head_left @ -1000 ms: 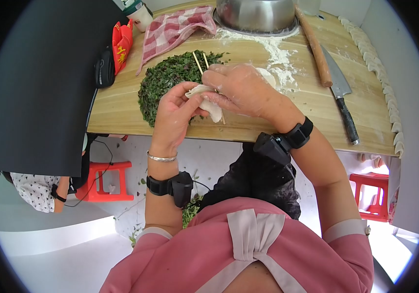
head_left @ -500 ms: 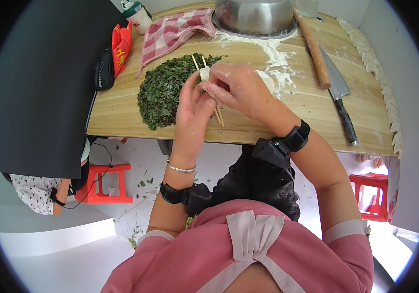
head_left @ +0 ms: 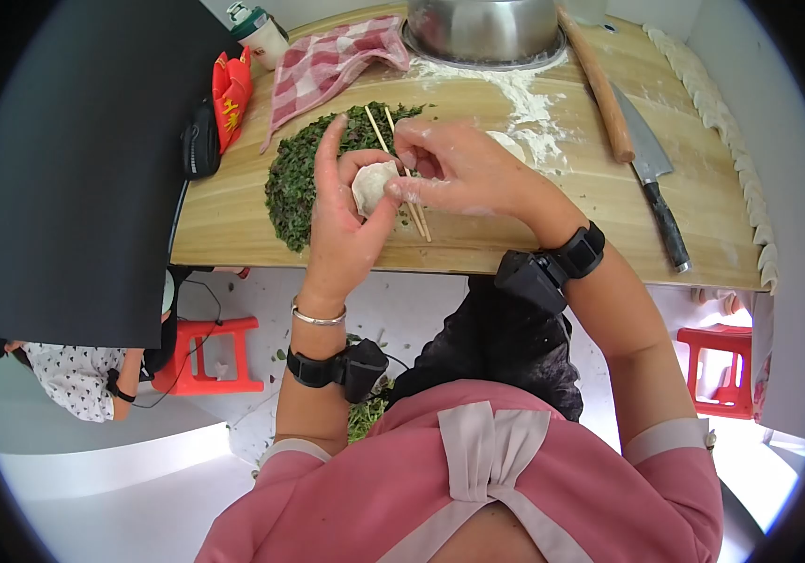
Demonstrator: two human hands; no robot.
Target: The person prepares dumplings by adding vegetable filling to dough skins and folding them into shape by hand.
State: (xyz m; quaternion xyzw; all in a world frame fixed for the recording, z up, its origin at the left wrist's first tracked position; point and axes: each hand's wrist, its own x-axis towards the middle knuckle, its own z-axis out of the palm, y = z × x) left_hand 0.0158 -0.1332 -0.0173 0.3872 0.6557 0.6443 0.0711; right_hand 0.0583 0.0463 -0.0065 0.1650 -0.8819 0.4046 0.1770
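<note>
A pale, floury dumpling (head_left: 374, 190) sits in my left hand (head_left: 346, 211), held between the thumb and the bent fingers while the index finger points up. My right hand (head_left: 463, 174) meets the dumpling's right edge with its thumb, its other fingers curled close by. Beneath the hands, a pair of chopsticks (head_left: 418, 221) lies across the edge of a heap of chopped dark green leaves (head_left: 291, 188). Just behind my right hand, a round dough wrapper (head_left: 506, 144) shows in part on the wooden table (head_left: 252, 235).
A rolling pin (head_left: 599, 89) and a knife (head_left: 658, 188) lie to the right. Folded dumplings (head_left: 745, 169) line the right edge. At the back are a steel bowl (head_left: 482, 33), spilled flour (head_left: 524, 94) and a checked cloth (head_left: 337, 61). Another person's sleeve (head_left: 74, 375) shows lower left.
My hands have drawn slightly apart. The left has turned and shifted left, its index finger now raised, so the dumpling's rounded face shows.
</note>
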